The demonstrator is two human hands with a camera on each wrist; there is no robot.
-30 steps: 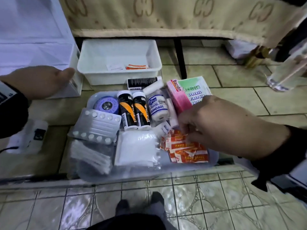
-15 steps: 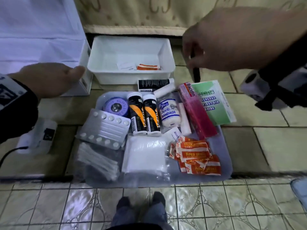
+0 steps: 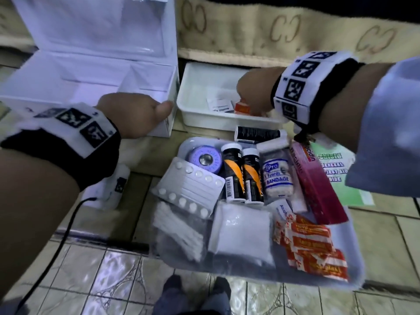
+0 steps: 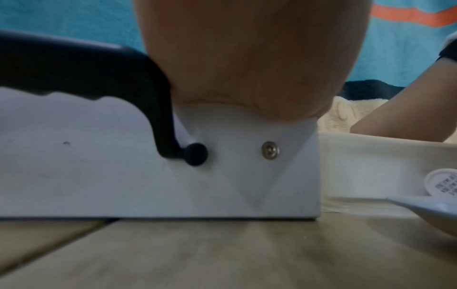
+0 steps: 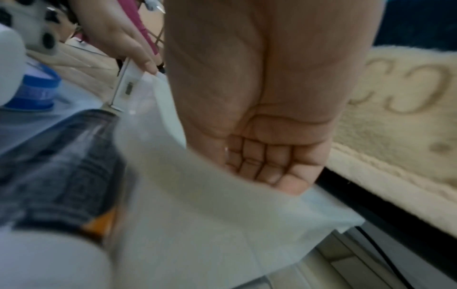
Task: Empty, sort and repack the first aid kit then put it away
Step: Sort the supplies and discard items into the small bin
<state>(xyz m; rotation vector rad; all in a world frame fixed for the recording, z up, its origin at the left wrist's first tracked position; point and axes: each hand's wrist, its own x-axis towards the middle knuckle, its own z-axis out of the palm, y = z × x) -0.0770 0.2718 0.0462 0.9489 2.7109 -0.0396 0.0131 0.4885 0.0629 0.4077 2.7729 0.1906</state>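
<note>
The white first aid kit box (image 3: 91, 71) stands open on the floor at the upper left. My left hand (image 3: 159, 110) grips its front right corner, beside the black handle (image 4: 99, 78). To the right of the box is a white bin (image 3: 227, 123) holding an alcohol pad sachet (image 3: 219, 105) and an orange plaster packet (image 3: 242, 108). My right hand (image 3: 252, 89) reaches into the bin at that packet, with its fingers (image 5: 267, 168) bent and their tips hidden behind the rim. The grey tray (image 3: 341, 276) in front carries the sorted supplies.
The tray holds a blister pack (image 3: 188, 187), two black-orange tubes (image 3: 241, 176), a bandage roll (image 3: 276, 173), a pink box (image 3: 318, 183), plasters (image 3: 311, 244) and a gauze pouch (image 3: 241, 233). A green guide (image 3: 345, 178) lies on its right. A beige blanket edge (image 3: 272, 30) hangs behind.
My right hand left the plasters on the tray, rose, and came down into the white bin. My left hand stayed on the kit box corner. The view has moved in closer.
</note>
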